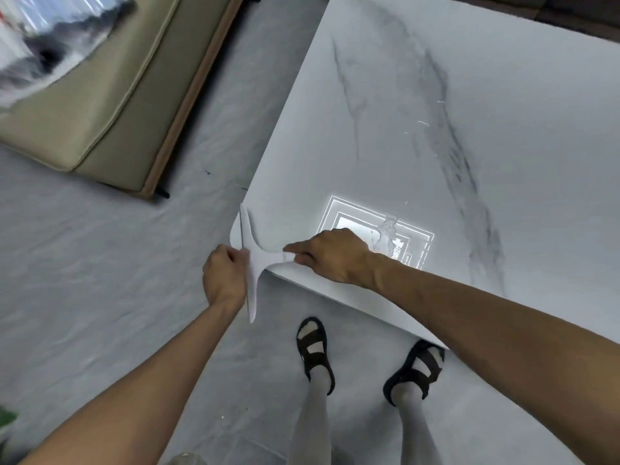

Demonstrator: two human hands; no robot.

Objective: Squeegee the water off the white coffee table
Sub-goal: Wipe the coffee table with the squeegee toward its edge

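Both hands grip the white squeegee (252, 263) at the table (436, 95) corner: right hand (330, 256) pinching its handle, left hand (224, 276) closed on its blade.

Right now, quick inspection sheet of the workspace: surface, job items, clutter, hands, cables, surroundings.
Surface: white marble-look table, glossy; wet smear in the light reflection, small streaks farther out.
Job items: white squeegee, blade at the table's near corner, overhanging the edge.
Clutter: nothing seen on the table.
Hands: right hand grips the squeegee handle; left hand is against the blade, off the table.
Cables: nothing seen.
Surroundings: grey floor, beige sofa upper left, sandalled feet beside the table.
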